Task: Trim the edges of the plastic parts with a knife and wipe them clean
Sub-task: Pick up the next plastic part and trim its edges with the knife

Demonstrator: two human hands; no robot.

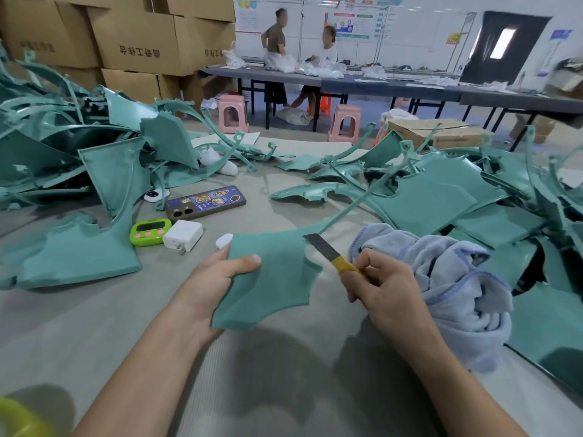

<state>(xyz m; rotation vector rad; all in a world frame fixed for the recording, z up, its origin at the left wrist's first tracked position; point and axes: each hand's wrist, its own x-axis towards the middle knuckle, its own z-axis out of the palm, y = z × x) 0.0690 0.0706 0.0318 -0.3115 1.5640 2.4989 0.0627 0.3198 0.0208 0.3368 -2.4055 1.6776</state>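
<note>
Warehouse room, cartons (138, 42) stacked behind; grey bench (94, 326) heaped with teal parts (120, 175) toward both side edges. Mid-bench the left hand (205, 279) pinches the plastic part (271, 279) by its left edge, thumb on top. Just right of it, the right hand (381, 285) grips the knife (325, 252), its blade slanting up-left to the part's right edge; cloth (448, 285) beside.

Teal plastic part (271, 279) held flat; knife (325, 249) blade at its notched edge; blue cloth (454, 288) beside.

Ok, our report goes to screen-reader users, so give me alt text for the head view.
A person's left hand holds a teal plastic part while the right hand grips a yellow-taped knife, blade by its edge. A blue cloth lies beside the right hand, among heaps of teal parts.
</note>
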